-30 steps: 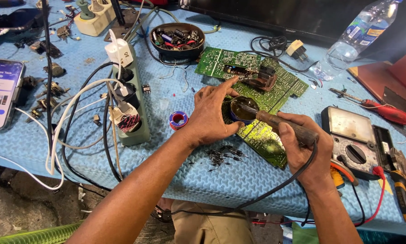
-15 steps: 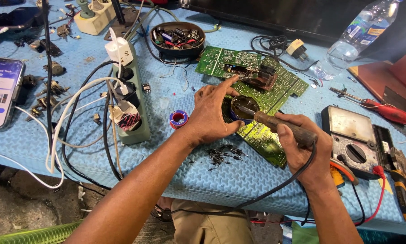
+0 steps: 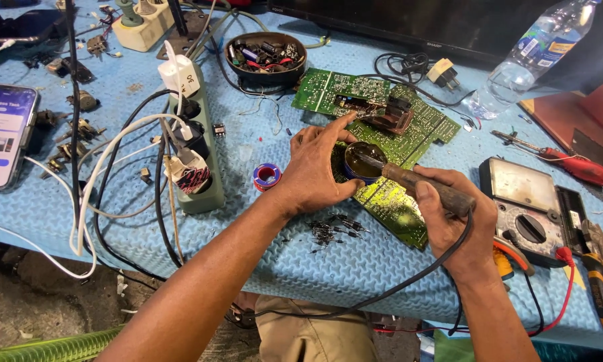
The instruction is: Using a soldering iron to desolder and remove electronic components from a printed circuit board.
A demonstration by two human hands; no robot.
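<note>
Hands first, nearest the camera: right hand [image 3: 452,214] is clamped around the brown handle of a soldering iron [image 3: 422,188], black cord trailing off the near edge of the worktop [image 3: 328,268]. Left hand [image 3: 315,171] is closed on a small round dark tin [image 3: 365,161], thumb and fingers pinching its rim, holding it steady. Iron tip sits inside the tin; cannot tell whether it touches the contents. Tin rests on the near part of a green circuit board [image 3: 395,141], which lies flat in mid-worktop.

Handling, as a judgement: iron is light and rigid, tip hot, so grip only the handle well back from the metal. Tin is small, light, likely slides if not pinned; take it by the rim. Board is stiff but fragile, best held by its edges.

Just near-left of the tin: scatter of small dark bits [image 3: 331,231]. Left of the tin: small blue-and-red spool [image 3: 266,176]. Further left: green power strip [image 3: 197,144] with several plugs and white and black cables. Far left of the tin: phone [image 3: 3,134] with lit screen. Right of the tin: analogue multimeter [image 3: 526,208] with red lead, yellow-handled tool [image 3: 599,281] beyond it. Right and behind the tin: red-handled screwdriver [image 3: 573,164]. Behind the tin: dark bowl [image 3: 266,57] of small parts. Far right-behind: clear plastic bottle [image 3: 526,57] lying tilted.
</note>
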